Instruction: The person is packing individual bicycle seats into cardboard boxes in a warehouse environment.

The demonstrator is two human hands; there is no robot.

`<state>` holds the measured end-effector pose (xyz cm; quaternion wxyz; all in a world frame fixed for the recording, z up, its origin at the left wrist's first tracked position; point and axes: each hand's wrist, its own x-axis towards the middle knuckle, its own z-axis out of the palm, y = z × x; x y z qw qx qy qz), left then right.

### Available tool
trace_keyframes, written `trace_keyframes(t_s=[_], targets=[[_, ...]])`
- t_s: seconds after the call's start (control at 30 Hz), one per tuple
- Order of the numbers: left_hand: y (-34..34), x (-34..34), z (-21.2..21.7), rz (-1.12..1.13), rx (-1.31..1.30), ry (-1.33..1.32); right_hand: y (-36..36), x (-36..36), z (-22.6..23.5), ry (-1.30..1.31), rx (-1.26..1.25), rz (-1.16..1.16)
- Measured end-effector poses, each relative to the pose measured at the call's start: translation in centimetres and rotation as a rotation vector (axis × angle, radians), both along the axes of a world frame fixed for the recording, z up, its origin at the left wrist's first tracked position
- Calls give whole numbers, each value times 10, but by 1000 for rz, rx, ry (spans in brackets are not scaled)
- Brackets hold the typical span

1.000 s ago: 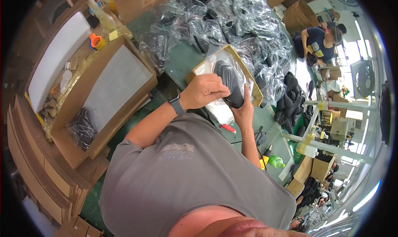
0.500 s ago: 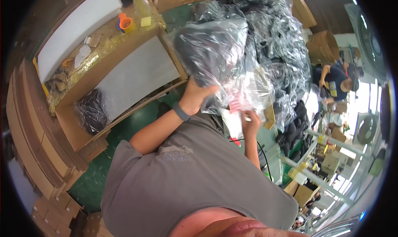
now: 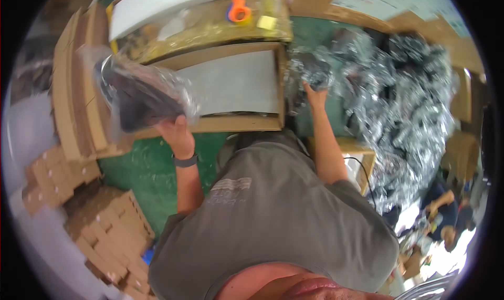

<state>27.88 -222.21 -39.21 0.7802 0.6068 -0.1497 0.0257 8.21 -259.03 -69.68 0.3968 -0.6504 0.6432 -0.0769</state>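
My left hand [image 3: 178, 138] is closed on the lower edge of a clear plastic bag with a dark, padded-looking piece inside [image 3: 144, 98]. That bagged piece hangs over the left end of a long open carton [image 3: 215, 124] and hides what lies there. A white sheet [image 3: 239, 85] covers the rest of the carton's inside. Off the carton's right end, my right hand [image 3: 316, 98] grips a smaller dark piece in clear plastic [image 3: 316, 71]. Motion blurs both bagged pieces, so their exact kind cannot be made out.
A large heap of plastic-bagged dark pieces [image 3: 404, 106] lies at the right. Behind the carton, a bench [image 3: 210, 32] carries an orange tape dispenser [image 3: 239, 11] and a yellow block [image 3: 266, 23]. Flat cardboard [image 3: 79, 90] and stacked cartons [image 3: 113, 237] stand left. A co-worker [image 3: 443, 211] is far right.
I have turned, and my left hand has carried its bagged piece left to the carton. My right hand has left the pink-marked clear plastic and now grips a smaller bagged piece.
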Motion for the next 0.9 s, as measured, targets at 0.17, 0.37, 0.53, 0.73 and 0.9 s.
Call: trace_keyframes(t_s=[0.17, 0.37, 0.53, 0.73, 0.9], targets=[[71, 40, 5, 320, 1242, -85, 1, 53, -42, 224, -88, 91], [280, 152, -57, -196, 1576, -243, -45, 10, 68, -661, 642, -292], [179, 278, -115, -653, 1562, -918, 31, -24, 238, -598, 318, 59], [165, 279, -309, -1078, 1834, -1213, 147, 109, 276, -200, 637, 812], [147, 243, -305, -642, 1815, -816, 256, 227, 109, 93, 481, 908]])
